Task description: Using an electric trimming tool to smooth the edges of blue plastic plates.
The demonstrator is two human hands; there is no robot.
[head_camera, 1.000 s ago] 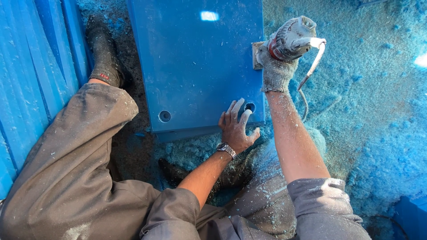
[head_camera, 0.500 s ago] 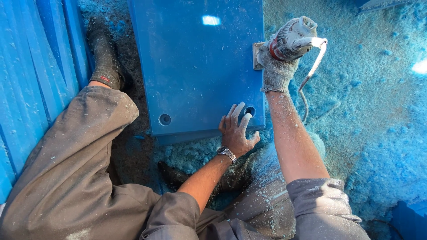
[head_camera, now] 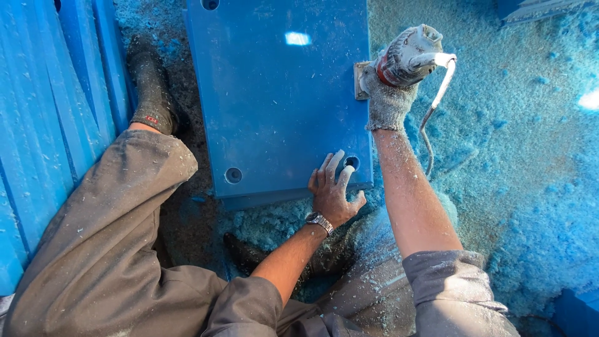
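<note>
Blue panel (head_camera: 281,106): left hand (head_camera: 334,190) spread at its corner, right hand (head_camera: 390,103) gripping edge-side power tool (head_camera: 409,56).

Left hand (head_camera: 332,190) bare, palm down, fingers spread and pressed flat, a watch on the wrist, forearm angling up from lower centre. Right hand (head_camera: 388,103) in a grey knit glove, fist curled tight in a grip, arm stretched nearly straight forward, sleeve pushed up to the elbow.
</note>
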